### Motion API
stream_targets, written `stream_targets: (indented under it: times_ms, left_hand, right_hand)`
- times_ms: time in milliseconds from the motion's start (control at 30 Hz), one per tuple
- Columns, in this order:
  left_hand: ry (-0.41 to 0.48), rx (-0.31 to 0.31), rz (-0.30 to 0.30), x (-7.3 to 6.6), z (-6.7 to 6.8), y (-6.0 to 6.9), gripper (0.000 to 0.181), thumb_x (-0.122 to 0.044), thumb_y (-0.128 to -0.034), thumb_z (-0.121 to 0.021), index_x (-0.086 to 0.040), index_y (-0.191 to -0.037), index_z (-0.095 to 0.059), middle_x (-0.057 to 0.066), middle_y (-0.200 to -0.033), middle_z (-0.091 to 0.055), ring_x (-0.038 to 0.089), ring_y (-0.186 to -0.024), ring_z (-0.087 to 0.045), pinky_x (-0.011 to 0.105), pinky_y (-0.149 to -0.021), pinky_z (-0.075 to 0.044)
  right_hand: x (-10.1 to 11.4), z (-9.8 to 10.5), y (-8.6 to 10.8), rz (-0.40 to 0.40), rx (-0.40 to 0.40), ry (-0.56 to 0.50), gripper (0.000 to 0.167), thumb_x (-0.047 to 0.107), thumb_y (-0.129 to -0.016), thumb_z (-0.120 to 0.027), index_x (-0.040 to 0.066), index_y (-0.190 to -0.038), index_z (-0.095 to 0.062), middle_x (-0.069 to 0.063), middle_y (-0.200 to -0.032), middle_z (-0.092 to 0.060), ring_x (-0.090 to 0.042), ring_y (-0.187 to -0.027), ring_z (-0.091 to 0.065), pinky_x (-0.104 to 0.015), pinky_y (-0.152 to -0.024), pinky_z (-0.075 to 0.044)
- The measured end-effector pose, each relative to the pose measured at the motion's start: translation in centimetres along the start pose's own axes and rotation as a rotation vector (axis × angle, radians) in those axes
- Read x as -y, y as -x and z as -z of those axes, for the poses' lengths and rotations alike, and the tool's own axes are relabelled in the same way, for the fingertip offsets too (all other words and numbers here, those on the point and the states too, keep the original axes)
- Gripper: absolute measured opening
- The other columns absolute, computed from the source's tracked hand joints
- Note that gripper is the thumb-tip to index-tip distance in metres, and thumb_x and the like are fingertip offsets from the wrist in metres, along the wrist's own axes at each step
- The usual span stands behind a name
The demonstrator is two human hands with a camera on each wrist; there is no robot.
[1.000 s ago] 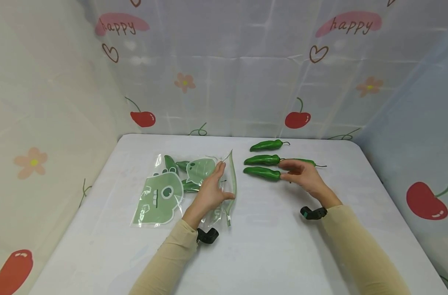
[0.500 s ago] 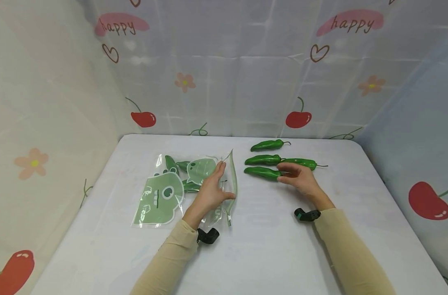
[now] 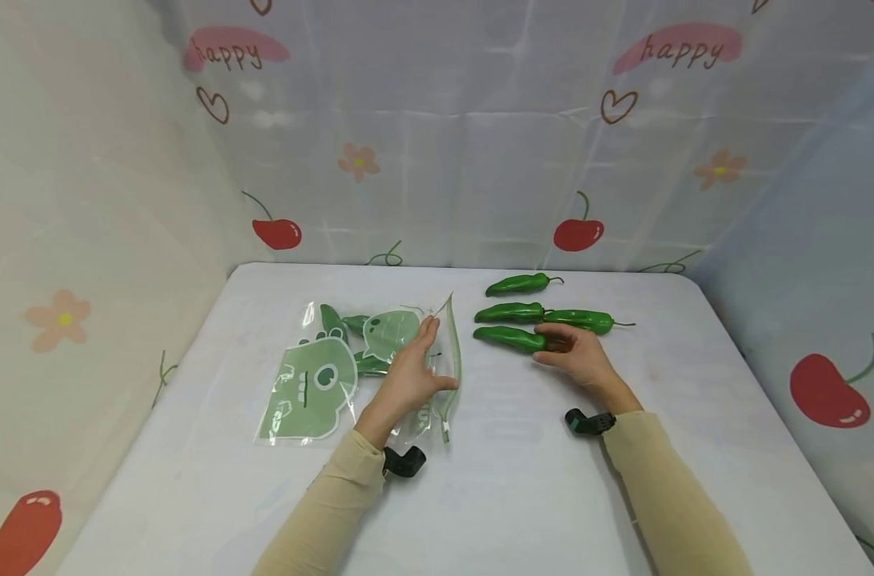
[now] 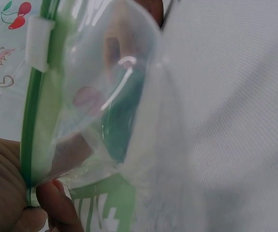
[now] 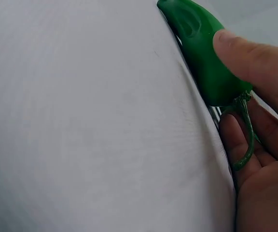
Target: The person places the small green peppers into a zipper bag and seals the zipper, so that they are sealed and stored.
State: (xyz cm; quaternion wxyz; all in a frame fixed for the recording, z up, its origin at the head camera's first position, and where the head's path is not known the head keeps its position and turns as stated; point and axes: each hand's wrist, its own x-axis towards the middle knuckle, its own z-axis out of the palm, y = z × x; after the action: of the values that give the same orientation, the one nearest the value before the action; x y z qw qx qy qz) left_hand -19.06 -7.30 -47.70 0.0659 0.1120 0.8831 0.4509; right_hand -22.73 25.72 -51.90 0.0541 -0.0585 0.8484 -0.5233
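Observation:
In the head view my right hand grips the stem end of a green chili pepper lying on the table. The right wrist view shows my thumb on the pepper and fingers beside its curved stem. My left hand holds the mouth edge of a clear zip bag with green cartoon prints. Seen in the left wrist view, the green zip edge runs down between my fingers, and the mouth bulges. Several green peppers lie inside the bag, partly hidden by the prints.
Behind the gripped pepper lie three more: one pepper farthest back, another pepper in front of it, and a third pepper to the right. Patterned curtains enclose the white table at the back and sides.
My right hand has moved slightly left and nearer along the front pepper, uncovering the pepper at the right. The left hand and the bag have stayed put.

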Motion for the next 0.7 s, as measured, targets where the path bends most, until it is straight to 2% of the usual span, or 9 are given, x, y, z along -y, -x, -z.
stream_targets:
  times_ms: [100,300,700]
  left_hand:
    - [-0.008,-0.001,0.000,0.04,0.00,-0.06,0.113,-0.014,-0.0746,-0.093,-0.011,-0.165,-0.025,0.005,-0.174,-0.017,0.031,-0.157,-0.025,0.048,-0.124,-0.034]
    - [-0.012,0.001,0.000,0.16,-0.09,-0.06,0.113,-0.015,-0.0747,-0.093,-0.011,-0.165,-0.025,0.004,-0.174,-0.017,0.030,-0.157,-0.025,0.047,-0.124,-0.034]
    - [-0.007,0.003,0.010,0.02,-0.20,0.14,0.113,-0.015,-0.0744,-0.093,-0.013,-0.165,-0.025,0.004,-0.174,-0.018,0.031,-0.157,-0.026,0.048,-0.124,-0.032]
  right_hand:
    - [-0.20,-0.11,-0.15,-0.023,0.005,0.016,0.059,0.020,-0.084,-0.087,0.013,-0.139,-0.065,-0.014,-0.143,-0.062,-0.034,-0.125,-0.063,-0.019,-0.088,-0.056]
    - [-0.65,-0.36,-0.25,-0.009,-0.021,0.066,0.063,0.024,-0.084,-0.088,0.015,-0.141,-0.063,-0.012,-0.142,-0.063,-0.032,-0.124,-0.065,-0.037,-0.098,-0.057]
    - [-0.52,-0.78,0.21,-0.026,-0.057,0.101,0.057,0.020,-0.086,-0.085,0.017,-0.139,-0.065,-0.013,-0.139,-0.064,-0.033,-0.122,-0.064,-0.051,-0.104,-0.053]
